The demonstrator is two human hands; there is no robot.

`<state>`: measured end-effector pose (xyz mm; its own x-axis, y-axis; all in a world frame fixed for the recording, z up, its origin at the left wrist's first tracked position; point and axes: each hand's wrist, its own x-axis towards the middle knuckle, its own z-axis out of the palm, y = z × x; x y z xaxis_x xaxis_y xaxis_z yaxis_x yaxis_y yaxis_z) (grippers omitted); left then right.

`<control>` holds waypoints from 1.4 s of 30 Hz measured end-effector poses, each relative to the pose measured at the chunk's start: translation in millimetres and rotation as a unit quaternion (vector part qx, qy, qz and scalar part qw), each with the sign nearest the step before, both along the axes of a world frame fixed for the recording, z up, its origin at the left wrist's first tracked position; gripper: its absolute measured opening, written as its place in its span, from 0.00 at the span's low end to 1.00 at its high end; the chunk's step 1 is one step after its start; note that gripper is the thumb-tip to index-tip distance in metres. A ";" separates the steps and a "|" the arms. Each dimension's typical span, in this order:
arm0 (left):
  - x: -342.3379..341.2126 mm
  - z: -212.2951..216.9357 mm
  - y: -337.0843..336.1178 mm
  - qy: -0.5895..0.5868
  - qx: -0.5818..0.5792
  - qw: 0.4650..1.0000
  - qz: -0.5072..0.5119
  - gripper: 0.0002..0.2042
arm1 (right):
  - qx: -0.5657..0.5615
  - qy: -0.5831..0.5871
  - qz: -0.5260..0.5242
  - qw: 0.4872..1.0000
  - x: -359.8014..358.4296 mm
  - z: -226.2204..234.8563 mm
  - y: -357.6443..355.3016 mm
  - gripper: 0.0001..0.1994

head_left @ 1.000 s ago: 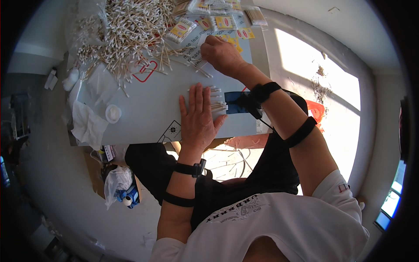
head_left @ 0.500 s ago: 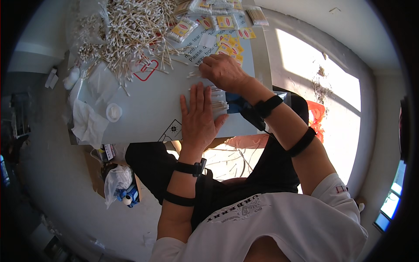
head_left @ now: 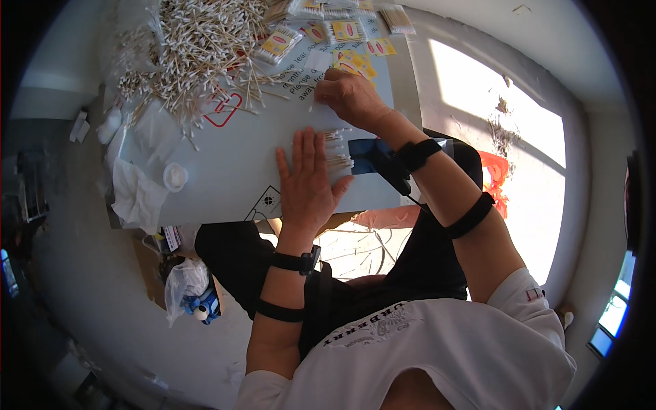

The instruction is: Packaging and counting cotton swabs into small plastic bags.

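Observation:
My left hand [head_left: 304, 184] lies flat on the grey tabletop [head_left: 236, 160], fingers stretched out and thumb spread. Beside and partly beneath it is a small row of cotton swabs [head_left: 339, 162], their white tips pointing right. Farther up, my right hand [head_left: 352, 99] is above the table with its fingers curled into a pinch. One small white swab tip [head_left: 311, 107] shows just below those fingertips; the rest of that swab is hidden by the hand. Yellow printed cards [head_left: 354, 63] lie just beyond the right hand.
A big heap of loose cotton swabs [head_left: 198, 51] covers the far left. Filled swab packs [head_left: 345, 31] lie along the far edge. A round white lid [head_left: 175, 176] and crumpled clear plastic [head_left: 137, 195] are at left. A dark blue patch [head_left: 363, 156] sits near my right forearm.
My right hand has moved slightly up and away from the swabs by my left hand, uncovering more of them. The left hand stays nearly in place, flat.

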<state>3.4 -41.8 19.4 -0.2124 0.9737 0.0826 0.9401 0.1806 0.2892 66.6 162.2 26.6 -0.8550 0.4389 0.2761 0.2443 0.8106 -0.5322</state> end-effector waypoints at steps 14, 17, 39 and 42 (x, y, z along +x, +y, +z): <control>6.1 -8.3 29.3 -0.012 0.039 0.999 0.012 0.34 | -0.416 0.313 -0.173 0.836 33.6 -15.9 -93.7 0.18; 12.3 -6.9 30.1 -0.027 0.039 0.999 -0.007 0.34 | -0.517 0.357 -0.165 0.760 41.0 -12.8 -90.2 0.19; -4.1 14.4 12.5 -0.036 -0.013 0.996 -0.084 0.41 | -0.087 0.086 -0.099 0.988 89.9 -2.6 -76.5 0.21; -4.1 9.1 9.8 -0.023 -0.002 0.997 -0.078 0.42 | -0.096 0.102 -0.129 0.982 91.4 -1.0 -79.9 0.14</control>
<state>-0.7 -32.0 28.5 -0.0627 0.9954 0.0728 0.9425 0.0351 0.3323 158.0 82.3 25.5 -0.6446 0.6939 0.3211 0.3000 0.6158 -0.7286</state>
